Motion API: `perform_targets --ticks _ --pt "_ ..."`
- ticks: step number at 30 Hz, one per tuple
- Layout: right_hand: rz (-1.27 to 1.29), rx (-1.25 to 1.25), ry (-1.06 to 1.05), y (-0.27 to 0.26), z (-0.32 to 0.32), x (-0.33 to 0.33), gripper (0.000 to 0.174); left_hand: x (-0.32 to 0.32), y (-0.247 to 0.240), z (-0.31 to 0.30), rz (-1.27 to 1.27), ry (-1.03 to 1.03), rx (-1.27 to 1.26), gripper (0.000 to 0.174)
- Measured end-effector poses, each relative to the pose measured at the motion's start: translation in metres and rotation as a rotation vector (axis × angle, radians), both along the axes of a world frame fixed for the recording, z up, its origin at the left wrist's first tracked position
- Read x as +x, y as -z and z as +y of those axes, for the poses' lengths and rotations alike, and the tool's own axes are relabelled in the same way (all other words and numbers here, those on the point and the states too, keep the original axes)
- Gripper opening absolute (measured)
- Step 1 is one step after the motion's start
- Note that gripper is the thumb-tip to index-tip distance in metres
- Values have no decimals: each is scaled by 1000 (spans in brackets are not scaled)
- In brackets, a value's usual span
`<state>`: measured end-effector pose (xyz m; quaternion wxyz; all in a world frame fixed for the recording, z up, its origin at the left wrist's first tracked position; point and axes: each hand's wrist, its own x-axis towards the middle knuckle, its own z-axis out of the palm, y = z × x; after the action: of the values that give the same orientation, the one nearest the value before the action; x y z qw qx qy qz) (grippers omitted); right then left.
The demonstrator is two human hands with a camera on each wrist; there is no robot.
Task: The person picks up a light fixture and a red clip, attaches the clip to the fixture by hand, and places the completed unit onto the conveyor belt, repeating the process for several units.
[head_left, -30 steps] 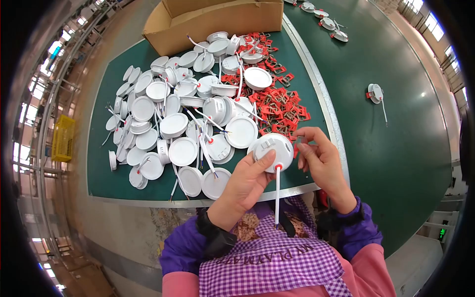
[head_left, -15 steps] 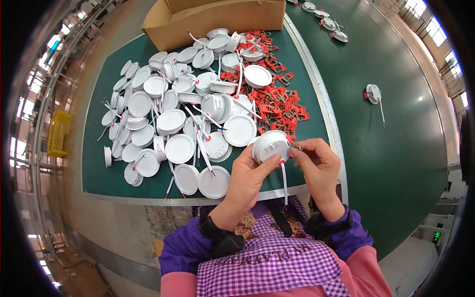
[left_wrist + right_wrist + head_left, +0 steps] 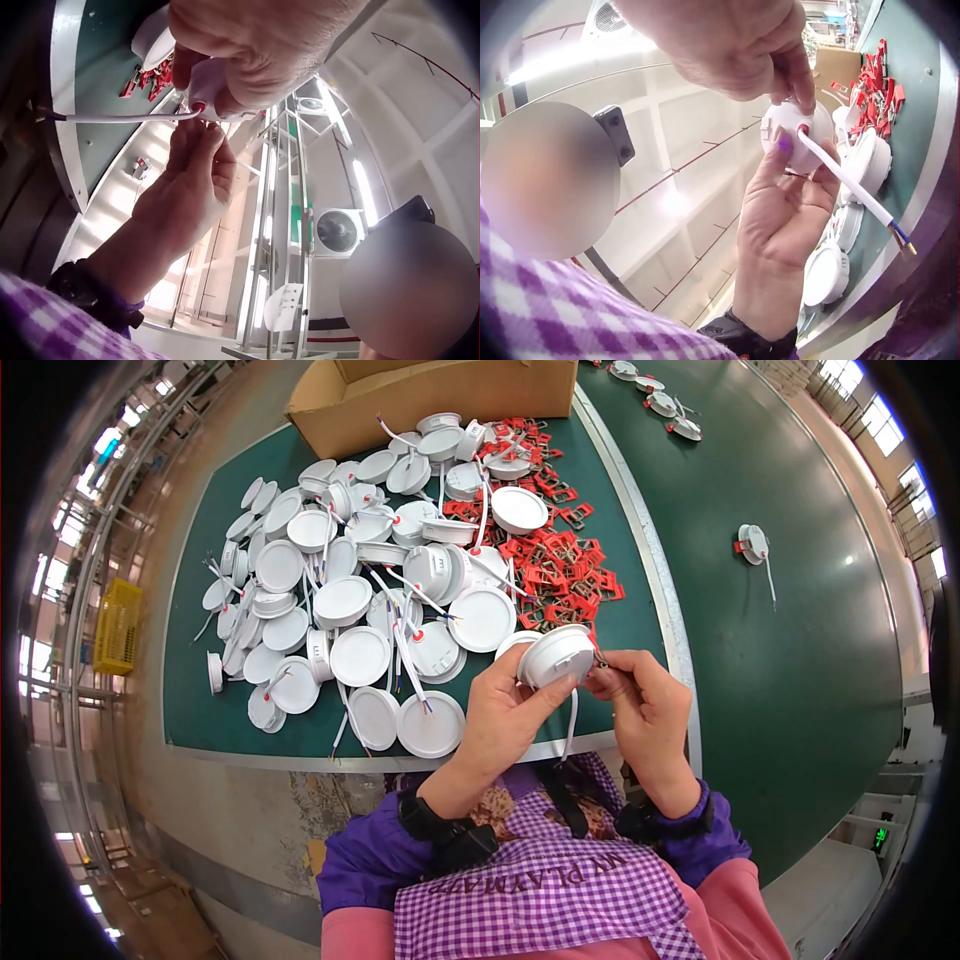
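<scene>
The left hand [image 3: 500,710] grips a round white lamp [image 3: 556,657], thumb on its back and fingers around the rim. At the lamp's right edge, the right hand [image 3: 650,705] pinches a small red and metal clip [image 3: 598,657]. In the right wrist view the lamp [image 3: 799,135] shows a red grommet with a white cable [image 3: 855,187] ending in bare wires; the left hand [image 3: 784,217] holds it from below, the right hand [image 3: 735,45] from above. In the left wrist view the right hand's fingers [image 3: 202,142] meet near the cable.
A pile of white lamps [image 3: 361,657] covers the left of the green table [image 3: 190,710]. Red clips [image 3: 570,575] lie heaped beside it, below a cardboard box [image 3: 430,400]. On the green surface at right lie a single lamp [image 3: 753,544] and several more farther back.
The right hand has come in against the lamp's right edge with the clip. The lamp has tilted in the left hand, its rim now more visible.
</scene>
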<state>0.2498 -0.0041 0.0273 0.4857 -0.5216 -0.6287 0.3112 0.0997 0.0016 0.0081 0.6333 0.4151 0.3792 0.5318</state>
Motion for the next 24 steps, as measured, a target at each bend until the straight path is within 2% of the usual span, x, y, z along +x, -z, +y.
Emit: perform_targets --ticks 3,8,12,14,15,17,18,20,24 --pt "-11 -26 -8 0 -1 2 6 -1 2 0 23 10 7 27" --pt "241 -237 -8 2 0 0 3 2 12 0 139 -30 99 26" --pt "268 -298 -4 0 6 5 4 1 9 -2 162 -11 95 27" --pt "61 -184 -63 6 9 9 11 -1 4 -2 136 -3 64 27" --pt "63 -186 -58 3 10 10 11 -2 1 -2 86 11 32 28" --pt "306 -393 -89 -8 14 13 25 -5 -5 -1 34 23 -3 29" --pt "306 -396 -88 -15 16 15 25 -9 -7 2 51 53 17 30" --pt "352 -482 -207 -27 21 17 35 -11 -18 7 61 88 39 31" --pt "344 -391 -262 -30 25 18 36 -14 -31 7 89 123 27 33"
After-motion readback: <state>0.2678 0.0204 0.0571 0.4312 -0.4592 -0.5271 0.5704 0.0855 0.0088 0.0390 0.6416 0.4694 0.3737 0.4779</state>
